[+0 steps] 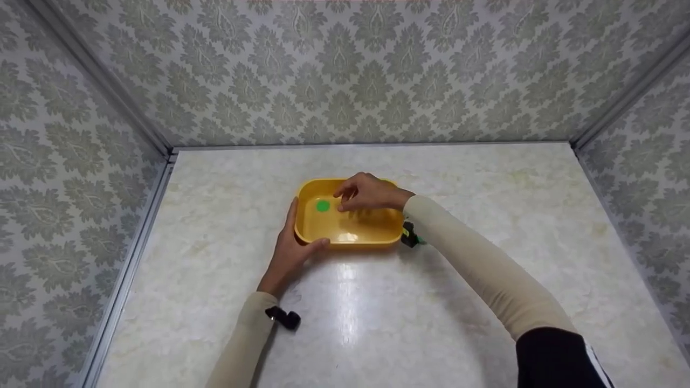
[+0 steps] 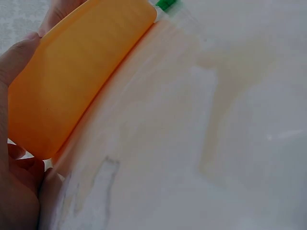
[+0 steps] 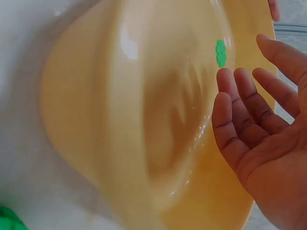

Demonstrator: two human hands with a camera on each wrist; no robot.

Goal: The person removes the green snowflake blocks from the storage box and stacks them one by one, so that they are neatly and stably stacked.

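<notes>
A yellow plastic basin [image 1: 372, 235] with rounded corners stands on the table. My left hand [image 1: 291, 249] holds it at the near left corner, thumb at the front rim and fingers along the left side. Inside, toward the left, lies a small flat green piece [image 1: 323, 206]; its edge looks scalloped in the right wrist view. My right hand [image 1: 367, 192] is over the basin, just right of the green piece. Its fingers [image 3: 245, 89] are loosely bent and apart, with nothing between them, and cast a shadow on the basin floor.
Another green thing [image 3: 9, 220] lies on the table to the right of the basin, mostly hidden behind the right wrist in the head view. Patterned walls [image 1: 345, 75] enclose the pale marbled table [image 1: 215, 226] at the back and both sides.
</notes>
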